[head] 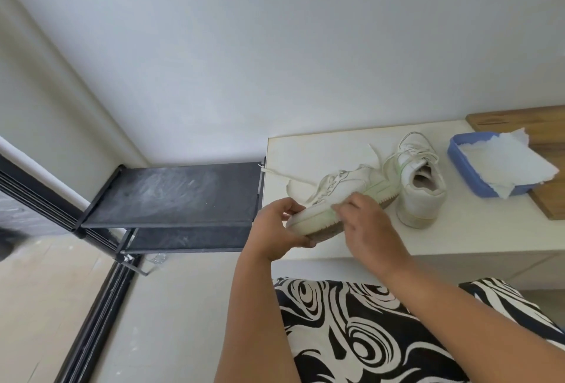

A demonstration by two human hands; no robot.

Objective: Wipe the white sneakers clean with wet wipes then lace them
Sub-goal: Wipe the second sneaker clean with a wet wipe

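Observation:
A white sneaker (348,190) is tipped on its side above the white table's (477,239) front left corner, toe toward me. My left hand (276,226) grips its toe end, thumb on top and fingers under the tan sole. My right hand (367,226) pinches a small wipe (336,209) against the sneaker's side near the sole. A loose white lace (284,174) trails from it to the left. The second white sneaker (420,187) stands upright on the table just right of it, heel toward me, laced.
A blue tray (464,168) holding white wipes (513,162) sits at the table's right, partly on a wooden board (544,125). A black two-tier shoe rack (171,196) stands left of the table against the wall. My black-and-white patterned lap (367,336) is below.

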